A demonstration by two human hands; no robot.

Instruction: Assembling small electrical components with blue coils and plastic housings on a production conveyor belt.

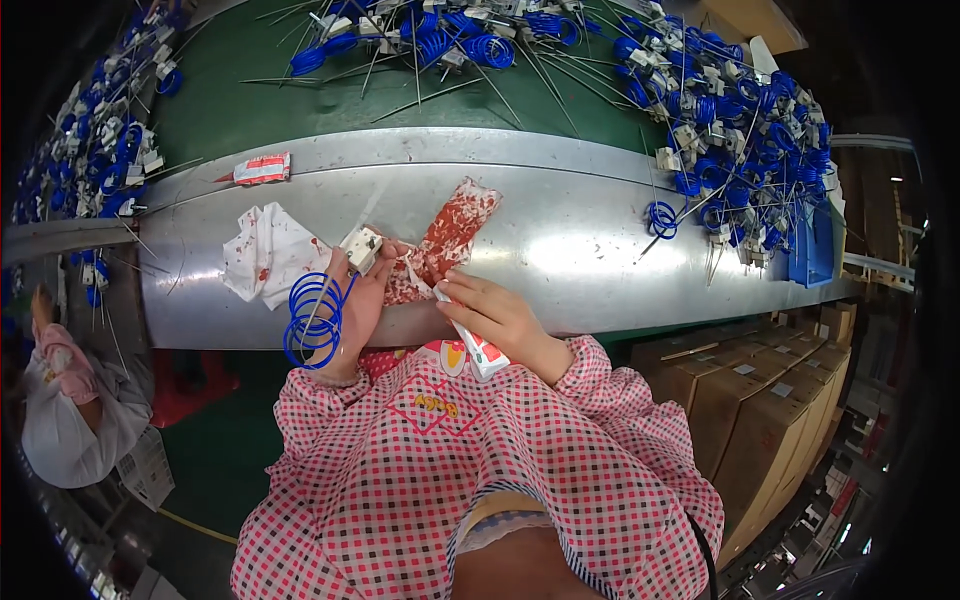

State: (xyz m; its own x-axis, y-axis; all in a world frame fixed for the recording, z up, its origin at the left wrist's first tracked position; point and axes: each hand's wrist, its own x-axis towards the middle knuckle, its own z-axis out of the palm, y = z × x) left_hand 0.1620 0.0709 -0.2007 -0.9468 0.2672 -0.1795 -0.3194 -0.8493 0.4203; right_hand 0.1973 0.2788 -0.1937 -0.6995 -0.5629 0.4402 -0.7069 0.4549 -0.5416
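My left hand (365,308) is closed around a small white block-shaped part (359,246) with dark spots on its face. From that part a blue coiled tube (313,322) hangs over my wrist, with a thin straight rod among its loops. In my right hand (505,318) lies a white and red squeeze tube (483,352), its narrow end pointing up toward my left hand. Between and just beyond both hands, a red-smeared strip of cloth or paper (462,220) rests on the metal bench. A white cloth with red stains (268,257) lies left of my left hand.
The metal bench (590,235) runs across in front of me. A red and white packet (262,168) lies at its far left. Piles of blue-coiled parts (745,125) lie beyond and at both sides. A blue bin (815,245) and cardboard boxes (770,390) stand right; another person's sleeve (68,365) shows left.
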